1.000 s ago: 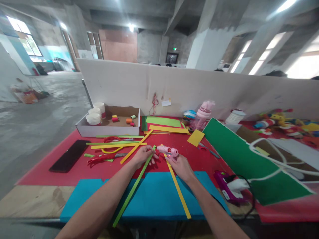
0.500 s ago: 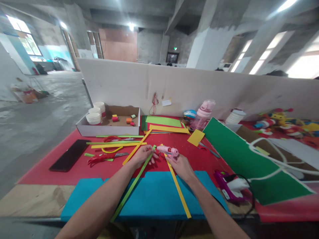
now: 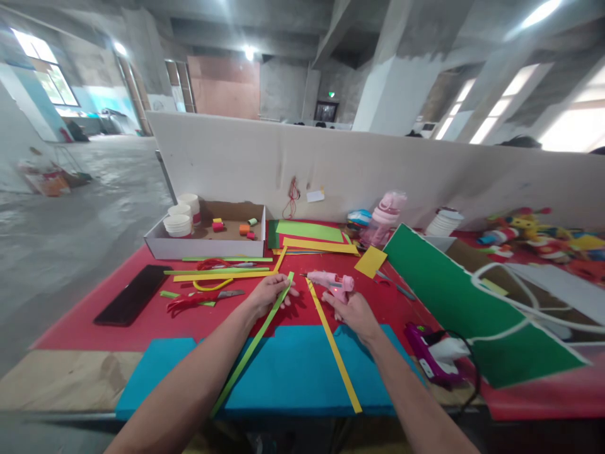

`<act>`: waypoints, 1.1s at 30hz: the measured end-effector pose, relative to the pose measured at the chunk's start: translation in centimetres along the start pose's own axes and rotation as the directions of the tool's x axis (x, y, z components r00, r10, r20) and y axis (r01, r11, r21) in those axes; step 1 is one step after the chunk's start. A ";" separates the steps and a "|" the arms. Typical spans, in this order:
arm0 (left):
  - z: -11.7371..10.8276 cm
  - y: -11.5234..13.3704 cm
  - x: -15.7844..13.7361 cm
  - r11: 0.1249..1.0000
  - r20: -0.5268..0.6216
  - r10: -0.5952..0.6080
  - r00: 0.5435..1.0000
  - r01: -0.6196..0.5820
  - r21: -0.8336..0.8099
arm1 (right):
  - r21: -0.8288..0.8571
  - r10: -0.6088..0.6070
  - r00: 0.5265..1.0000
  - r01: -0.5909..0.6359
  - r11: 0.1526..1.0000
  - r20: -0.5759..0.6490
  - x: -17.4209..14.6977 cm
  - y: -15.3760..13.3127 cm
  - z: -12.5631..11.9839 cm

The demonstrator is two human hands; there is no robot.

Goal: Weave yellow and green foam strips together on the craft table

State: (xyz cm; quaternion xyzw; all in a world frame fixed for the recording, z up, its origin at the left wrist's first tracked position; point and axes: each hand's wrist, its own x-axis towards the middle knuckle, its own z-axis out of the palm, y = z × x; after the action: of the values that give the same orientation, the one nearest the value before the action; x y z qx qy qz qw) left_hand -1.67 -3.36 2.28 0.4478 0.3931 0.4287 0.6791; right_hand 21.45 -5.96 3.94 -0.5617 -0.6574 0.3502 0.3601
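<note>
My left hand (image 3: 272, 293) is closed on the upper end of a long green paper strip (image 3: 255, 343), which slants down toward the table's front edge. A pink hot glue gun (image 3: 333, 282) is gripped in my right hand (image 3: 352, 313); its nozzle points left, a short way from the strip's top end. Between my hands a yellow paper strip (image 3: 333, 347) runs from the red surface down over the blue sheet (image 3: 302, 378). More yellow strips (image 3: 227, 276) lie behind and left of my left hand.
To the left are a black phone (image 3: 130, 295), red-handled scissors (image 3: 191, 301) and a white box (image 3: 208, 248) with paper cups and small paper rolls. On the right stand a green board (image 3: 458, 309) and a purple power strip (image 3: 432, 359). A pink bottle (image 3: 385, 214) stands at the back.
My right hand has drawn the glue gun right, away from the green strip's tip. My left hand has shifted slightly left, the strip still in it.
</note>
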 end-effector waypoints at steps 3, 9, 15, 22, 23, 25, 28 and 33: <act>-0.1 0.0 0.1 1.000 -0.006 0.007 1.000 -0.007 -0.010 | -0.180 0.066 0.991 -0.087 0.980 -0.120 0.8 0.6 -1.5; -0.2 0.1 0.2 1.000 -0.005 0.002 1.000 -0.002 -0.005 | -0.736 -0.127 0.982 -0.018 0.677 -0.141 2.2 2.2 -3.0; -0.3 0.0 0.1 1.000 0.001 -0.001 1.000 0.001 0.016 | -0.918 -0.034 0.998 -0.028 0.397 -0.045 3.8 4.0 -2.7; 0.0 0.2 -0.1 1.000 -0.002 0.001 1.000 0.000 0.014 | -0.857 -0.159 0.959 -0.127 0.499 -0.234 3.0 2.7 -2.3; 0.0 0.3 -0.1 1.000 -0.006 0.001 1.000 -0.001 0.016 | -0.832 -0.182 0.961 -0.075 0.550 -0.207 2.6 2.2 -1.5; 0.0 0.2 -0.1 1.000 -0.014 0.017 1.000 -0.016 0.017 | -0.734 -0.177 0.984 0.106 0.670 -0.019 2.0 1.2 0.4; -0.3 0.3 0.0 0.999 -0.035 0.046 0.998 -0.046 0.012 | -0.690 -0.087 0.995 0.099 0.717 0.052 1.8 -0.2 3.2; -1.2 0.3 0.4 0.998 -0.059 0.066 0.996 -0.066 0.009 | -0.696 0.066 0.997 -0.018 0.718 0.042 3.4 -1.2 4.5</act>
State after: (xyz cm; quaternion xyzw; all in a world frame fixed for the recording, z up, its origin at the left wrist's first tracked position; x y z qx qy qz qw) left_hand -2.71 -2.65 2.12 0.4501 0.3996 0.4626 0.6509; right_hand 16.55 -3.05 3.03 -0.6589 -0.7390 0.1040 0.0944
